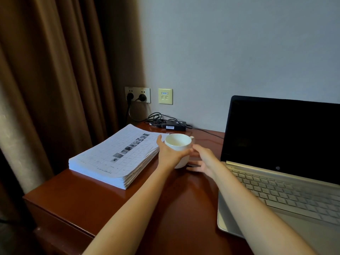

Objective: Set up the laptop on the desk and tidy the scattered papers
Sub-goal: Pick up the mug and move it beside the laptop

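Sitting open on the right of the desk (110,205), the laptop (276,188) has a black screen, and its right side and front edge are cut off by the frame. My right forearm hides its near left corner too. Over at the desk's back left, the papers (117,155) are in one thick stack. The top sheet is a grid with tiny photos, print way too small to read.

Between the stack and the laptop is a white cup (177,142). The left hand (170,153) wraps it, thumb up the paper side, fingers curled round the front. Can't tell if the cup's base touches the desk, the hand covers it. The right hand (202,160) is just beside the cup, fingers loosely spread low over the wood, gripping nothing. Something dark sits under them, no idea what.

Behind the cup, a black charger (174,126) lies by the wall (239,43) with tangled cable (154,116). Two plugs sit in the socket (137,94), with a beige plate (165,96) next to it. Brown curtain (55,70) on the left.
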Demonstrator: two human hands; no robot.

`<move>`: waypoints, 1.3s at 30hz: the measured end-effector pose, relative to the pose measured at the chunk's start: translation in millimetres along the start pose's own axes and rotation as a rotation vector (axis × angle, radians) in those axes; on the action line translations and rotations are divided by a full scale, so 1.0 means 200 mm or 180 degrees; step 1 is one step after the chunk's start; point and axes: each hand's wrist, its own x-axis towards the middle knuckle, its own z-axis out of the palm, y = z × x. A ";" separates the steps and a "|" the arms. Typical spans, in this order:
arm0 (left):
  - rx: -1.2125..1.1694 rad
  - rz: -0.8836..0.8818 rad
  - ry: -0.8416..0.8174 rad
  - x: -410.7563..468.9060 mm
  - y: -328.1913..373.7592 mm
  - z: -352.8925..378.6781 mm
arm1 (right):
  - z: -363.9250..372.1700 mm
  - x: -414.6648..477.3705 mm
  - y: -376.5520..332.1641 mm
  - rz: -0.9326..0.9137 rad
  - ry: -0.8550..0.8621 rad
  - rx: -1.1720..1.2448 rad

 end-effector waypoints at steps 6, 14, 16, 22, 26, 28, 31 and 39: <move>0.0188 0.0171 0.0127 -0.03 -0.01 0.01 | -0.02 -0.12 -0.02 0.0261 -0.0002 0.0300; 0.0151 0.0654 -0.0471 -0.12 0.12 0.07 | -0.18 -0.28 -0.06 0.0199 -0.0012 0.0713; 0.0138 0.0742 -0.0667 -0.13 0.16 0.11 | -0.23 -0.33 -0.08 0.0154 0.0113 0.0792; 0.0096 0.0780 -0.1066 -0.19 0.27 0.30 | -0.44 -0.47 -0.17 0.0018 0.0476 0.0953; -0.0095 0.0885 -0.1386 -0.27 0.36 0.45 | -0.59 -0.58 -0.21 -0.0135 0.0732 0.0883; -0.0161 0.0931 -0.1513 -0.31 0.40 0.53 | -0.67 -0.64 -0.23 -0.0214 0.0869 0.0851; -0.0222 0.0967 -0.1690 -0.38 0.44 0.64 | -0.80 -0.71 -0.24 -0.0292 0.1097 0.0850; -0.0412 0.1173 -0.2154 -0.59 0.53 1.00 | -1.16 -0.94 -0.23 -0.0404 0.1571 0.0937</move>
